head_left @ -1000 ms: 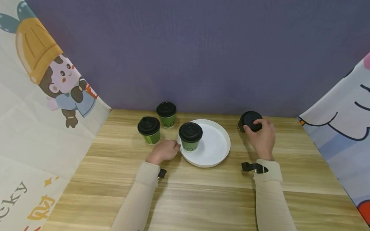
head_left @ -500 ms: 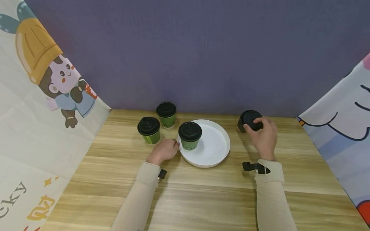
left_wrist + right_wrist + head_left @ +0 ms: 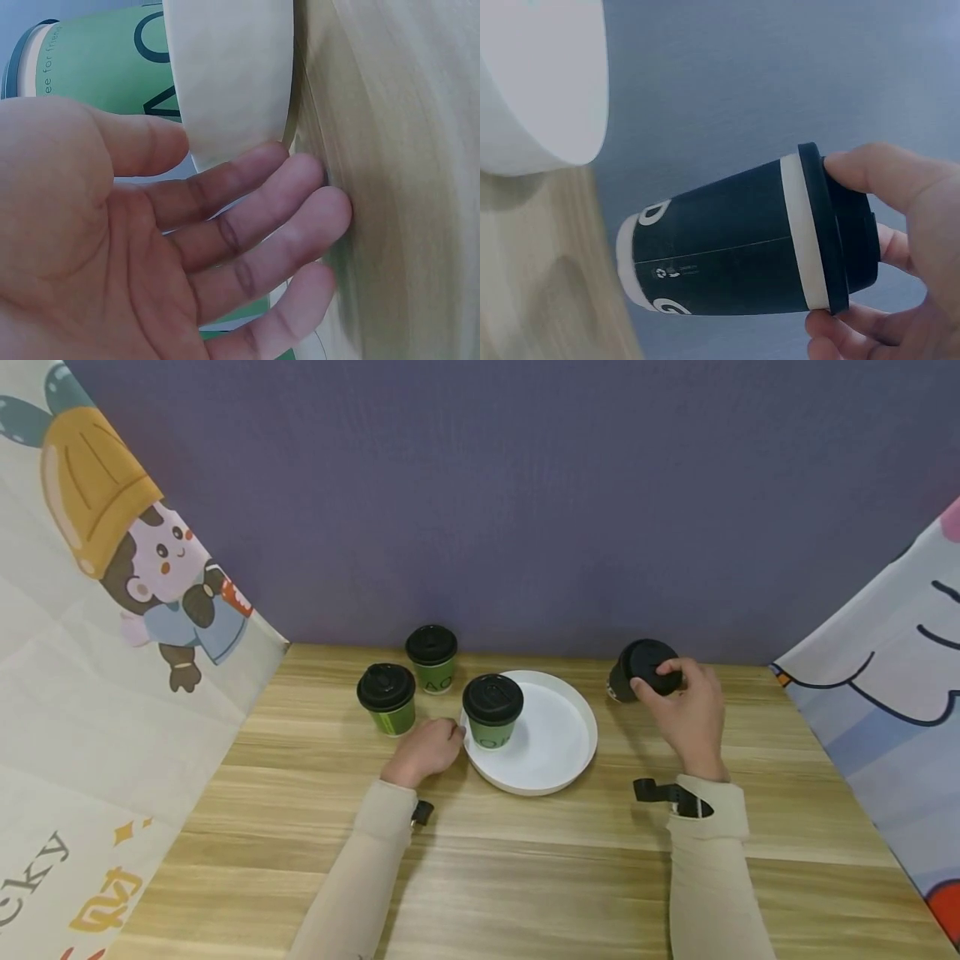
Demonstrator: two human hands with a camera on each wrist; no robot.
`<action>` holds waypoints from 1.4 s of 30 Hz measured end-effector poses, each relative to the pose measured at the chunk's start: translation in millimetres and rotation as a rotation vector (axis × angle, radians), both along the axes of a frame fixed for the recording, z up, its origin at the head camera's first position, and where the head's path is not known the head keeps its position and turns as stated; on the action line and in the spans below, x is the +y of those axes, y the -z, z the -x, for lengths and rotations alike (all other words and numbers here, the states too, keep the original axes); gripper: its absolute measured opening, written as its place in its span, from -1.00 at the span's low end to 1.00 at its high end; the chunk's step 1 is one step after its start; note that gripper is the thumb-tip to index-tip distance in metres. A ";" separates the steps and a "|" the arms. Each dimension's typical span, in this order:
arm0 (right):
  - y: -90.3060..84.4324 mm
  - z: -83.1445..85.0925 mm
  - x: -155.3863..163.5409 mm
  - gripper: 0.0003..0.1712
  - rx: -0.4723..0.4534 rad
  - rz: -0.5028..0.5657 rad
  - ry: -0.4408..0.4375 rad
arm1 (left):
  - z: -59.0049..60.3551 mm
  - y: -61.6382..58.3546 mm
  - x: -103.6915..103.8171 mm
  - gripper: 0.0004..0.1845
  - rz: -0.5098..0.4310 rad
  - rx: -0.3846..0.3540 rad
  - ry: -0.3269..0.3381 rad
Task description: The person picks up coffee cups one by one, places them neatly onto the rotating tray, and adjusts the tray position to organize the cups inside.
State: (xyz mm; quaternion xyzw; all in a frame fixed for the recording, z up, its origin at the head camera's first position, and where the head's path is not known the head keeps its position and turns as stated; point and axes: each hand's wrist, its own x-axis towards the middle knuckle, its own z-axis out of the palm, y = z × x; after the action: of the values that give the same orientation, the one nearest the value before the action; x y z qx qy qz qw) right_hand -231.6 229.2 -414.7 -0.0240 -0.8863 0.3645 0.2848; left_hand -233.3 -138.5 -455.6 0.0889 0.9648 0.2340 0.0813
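Observation:
My right hand (image 3: 693, 714) grips a dark lidded paper coffee cup (image 3: 720, 244) by its black lid, thumb on one side and fingers on the other. In the head view this cup leans, its base toward the left. My left hand (image 3: 426, 752) is at the left edge of a round white tray (image 3: 558, 735), with thumb and index fingertip (image 3: 266, 157) at the rim and outer wall. On the tray's left part stands a green coffee cup (image 3: 492, 714) with a black lid, upright.
Two more green cups with black lids stand left of the tray: a nearer cup (image 3: 388, 700) and a farther cup (image 3: 433, 658). The wooden table (image 3: 540, 877) ends at a purple-grey backdrop (image 3: 525, 510), with printed cloths at both sides.
My right hand has shifted slightly right, and the dark cup has lifted and tipped more, its base swinging left. My left hand and the tray have hardly moved.

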 end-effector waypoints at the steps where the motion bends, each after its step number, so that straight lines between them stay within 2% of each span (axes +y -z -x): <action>1: -1.8 -1.0 -0.3 -0.57 0.000 0.002 -0.006 | 0.3 0.3 0.2 -0.60 -0.002 0.004 -0.003; 7: -11.5 -7.1 -1.7 -0.56 0.003 0.008 -0.048 | 0.5 -0.4 0.8 -0.60 0.005 0.019 -0.009; 13: -21.7 -12.3 -4.6 -0.57 -0.027 -0.001 -0.099 | -2.1 -7.4 0.7 -0.61 0.016 -0.013 0.000; 19: -29.6 -16.6 -7.8 -0.61 -0.052 -0.041 -0.204 | -3.2 -9.8 0.6 -0.59 0.039 -0.026 0.029; 23: -31.4 -17.7 -10.0 -0.61 -0.057 -0.066 -0.275 | -2.7 -7.6 0.7 -0.58 0.049 -0.024 0.054; 27: -30.8 -16.9 -12.2 -0.63 -0.074 -0.072 -0.310 | -2.1 -6.8 1.4 -0.63 0.034 -0.017 0.061; 34: -29.5 -16.2 -13.0 -0.61 -0.122 -0.078 -0.350 | -1.6 -4.7 1.8 -0.64 0.021 -0.027 0.037; 42: -30.1 -17.2 -18.9 -0.61 -0.122 -0.091 -0.427 | 1.5 1.9 1.6 -0.62 0.003 -0.006 0.014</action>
State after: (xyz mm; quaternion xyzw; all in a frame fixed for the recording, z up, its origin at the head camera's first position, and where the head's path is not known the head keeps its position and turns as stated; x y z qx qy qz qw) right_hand -214.3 210.3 -384.6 0.1553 -0.9023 0.3739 0.1478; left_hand -234.8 -136.9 -457.5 0.0946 0.9642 0.2323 0.0859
